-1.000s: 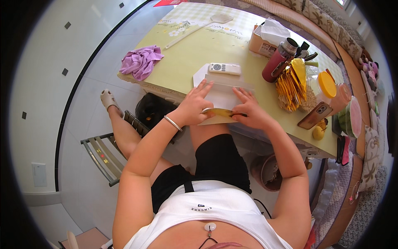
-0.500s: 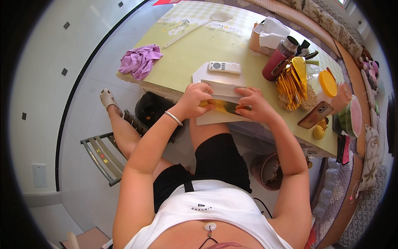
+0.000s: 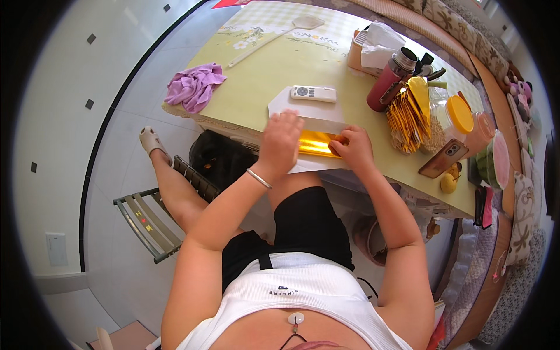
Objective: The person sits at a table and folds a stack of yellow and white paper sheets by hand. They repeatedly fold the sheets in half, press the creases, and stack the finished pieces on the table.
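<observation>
A shiny gold foil sheet, creased lengthwise into a strip, lies at the table's near edge over white paper. My left hand, somewhat blurred, is laid over the strip's left end with its fingers stretched away from me. My right hand pinches the right end of the foil between thumb and curled fingers. Just beyond the hands, a white remote control rests on the far part of the white paper. What lies beneath my left palm is hidden.
On the table's right stand a tissue box, a maroon thermos, a bundle of folded gold pieces, a yellow-lidded jar and a propped phone. A purple cloth and a fly swatter lie left.
The white flap no longer covers the foil, so more gold shows. My left hand has gone from gripping the left edge to lying across it. My right hand stays at the right end.
</observation>
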